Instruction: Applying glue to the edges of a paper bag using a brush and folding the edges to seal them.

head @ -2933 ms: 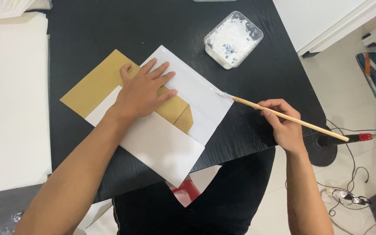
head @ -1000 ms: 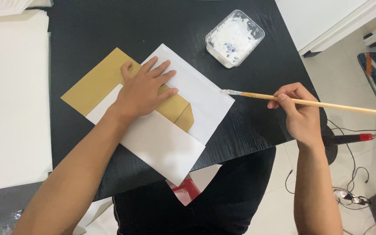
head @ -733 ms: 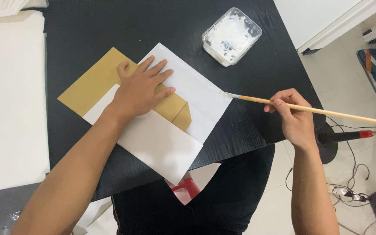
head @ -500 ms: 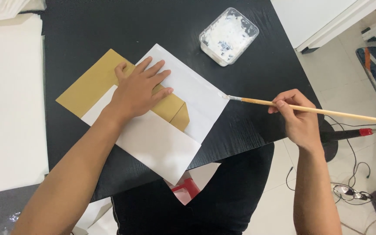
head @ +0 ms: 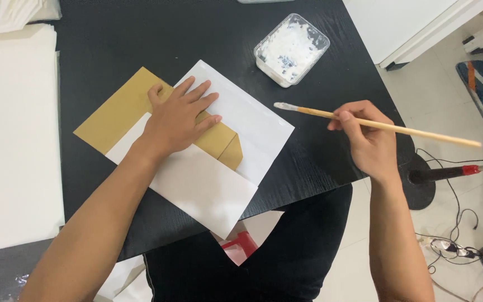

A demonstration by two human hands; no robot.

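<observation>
Head view | left hand [head: 177, 120] flat, fingers spread, pressing brown envelope [head: 119, 109] onto white sheet [head: 247, 120] on black table [head: 141, 39] | right hand [head: 367, 137] pinching brush [head: 375, 124], tip beside paste tub [head: 290, 49]

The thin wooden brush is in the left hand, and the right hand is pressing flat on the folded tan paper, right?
Not quite, the hands are swapped. In the head view the right hand holds the thin wooden brush above the black table, and the left hand presses flat on the folded tan paper.
</observation>
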